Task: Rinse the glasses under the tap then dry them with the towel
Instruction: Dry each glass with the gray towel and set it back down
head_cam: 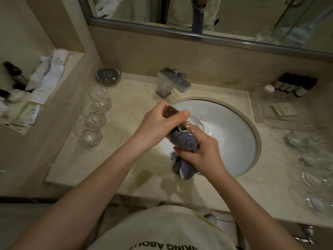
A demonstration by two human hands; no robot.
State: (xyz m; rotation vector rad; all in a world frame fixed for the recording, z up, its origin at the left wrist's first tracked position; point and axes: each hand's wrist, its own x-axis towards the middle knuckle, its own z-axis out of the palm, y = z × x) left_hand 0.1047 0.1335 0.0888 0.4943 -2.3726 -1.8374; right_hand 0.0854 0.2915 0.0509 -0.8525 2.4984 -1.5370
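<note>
The left hand is gripping the glass by its base – mouth pointing near-right – while the right hand is clutching the towel stuffed inside

Glassware count at a bathroom sink

One glass in hand, four glasses on the left counter, several more, blurred, at right; one grey towel, one tap, four dark bottles.

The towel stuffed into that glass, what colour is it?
Grey-blue, with a pale edge. The towel shows best in the head view, pushed into the glass over the sink.
</note>
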